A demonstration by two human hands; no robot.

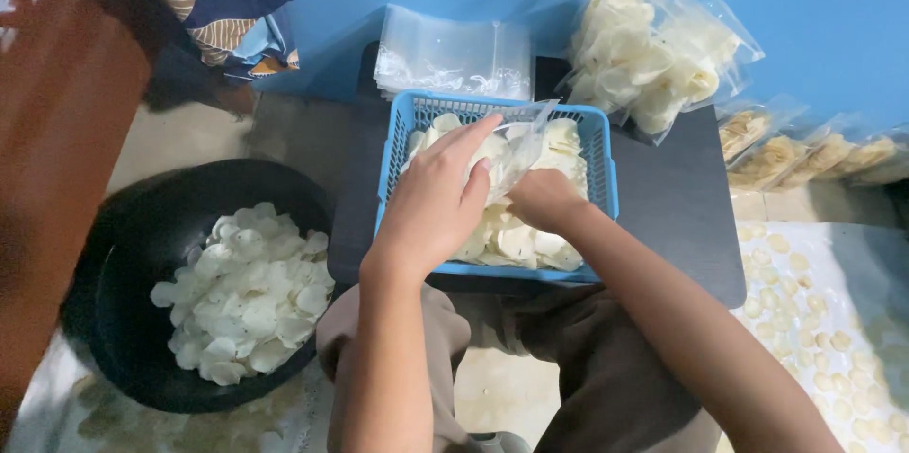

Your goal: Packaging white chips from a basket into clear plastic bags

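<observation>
A blue plastic basket (407, 122) full of pale round crackers (516, 243) sits on a dark board (677, 216) in front of me. My left hand (437, 195) holds a clear plastic bag (523, 136) open over the basket. My right hand (542, 199) is down among the crackers just under the bag's mouth, fingers curled into them; whether it grips any is hidden.
A black bowl (128, 254) heaped with the same crackers stands at my left. A stack of empty clear bags (454, 55) lies behind the basket. Filled bags (653, 55) lean against the blue wall at right, with smaller packed bags (805, 155) beside them.
</observation>
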